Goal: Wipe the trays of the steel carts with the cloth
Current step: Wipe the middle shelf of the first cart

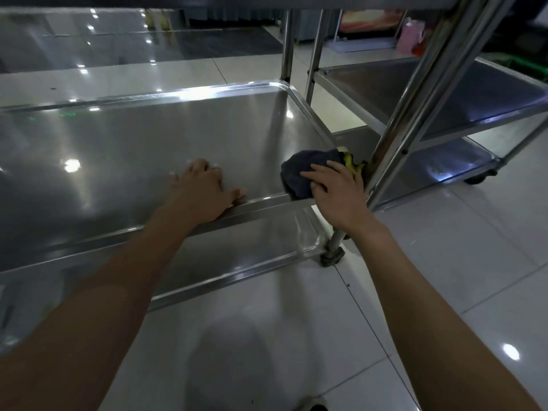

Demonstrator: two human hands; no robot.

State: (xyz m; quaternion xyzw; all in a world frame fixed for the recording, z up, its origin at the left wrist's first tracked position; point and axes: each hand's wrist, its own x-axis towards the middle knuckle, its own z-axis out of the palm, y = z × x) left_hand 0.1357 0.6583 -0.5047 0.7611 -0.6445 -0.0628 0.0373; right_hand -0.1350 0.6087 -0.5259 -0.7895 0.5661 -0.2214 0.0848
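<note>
A steel cart's middle tray [148, 137] fills the left and centre of the view, with a lower tray [261, 247] showing beneath its near rim. My left hand [201, 191] rests flat on the middle tray near that rim, fingers spread. My right hand [335, 191] presses a dark blue cloth with a yellow patch [305, 167] onto the tray's near right corner, beside the cart's upright post [415, 114]. Its fingers lie over the cloth.
A second steel cart [444, 96] with two trays stands close on the right, its wheel [476, 179] on the tiled floor. The first cart's caster [330, 258] sits by my right forearm. Glossy floor tiles spread in front and to the right. Pink bags [410, 37] stand at the back.
</note>
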